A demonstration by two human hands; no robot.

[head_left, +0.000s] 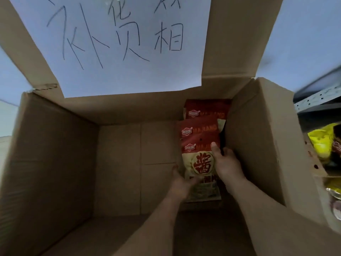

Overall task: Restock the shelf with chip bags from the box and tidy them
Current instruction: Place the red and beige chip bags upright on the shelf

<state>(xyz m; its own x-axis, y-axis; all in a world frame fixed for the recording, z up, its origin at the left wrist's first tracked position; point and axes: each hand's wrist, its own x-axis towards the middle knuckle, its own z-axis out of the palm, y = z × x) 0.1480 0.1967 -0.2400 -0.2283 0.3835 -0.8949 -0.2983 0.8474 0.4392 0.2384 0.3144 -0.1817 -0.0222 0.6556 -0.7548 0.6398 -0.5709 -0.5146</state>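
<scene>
1. The right hand (226, 163) grips the right edge of the nearest red-and-cream foil chip bag (201, 163), thumb on its face and fingers tucked behind. The left hand (181, 183) pinches the same bag at its lower left corner. Both hands are closed on this one bag.
2. For a clean lift, I judge it best to keep both grips on the sealed edges rather than the puffed middle, so the chips inside do not get crushed.
3. Two more red chip bags (203, 122) stand behind it, overlapping it and leaning on the right wall of the large brown cardboard box (55, 154). Drawing the front bag straight up and toward the body should keep them from toppling.
4. The rest of the box floor shows no bags, so few remain to move.
5. The grey metal shelf (317, 97), holding yellow packets (321, 143), sits just right of the box; the lift has to clear the tall right wall first.
6. A white paper sheet with handwritten characters (120, 43) covers the raised far flap.
</scene>
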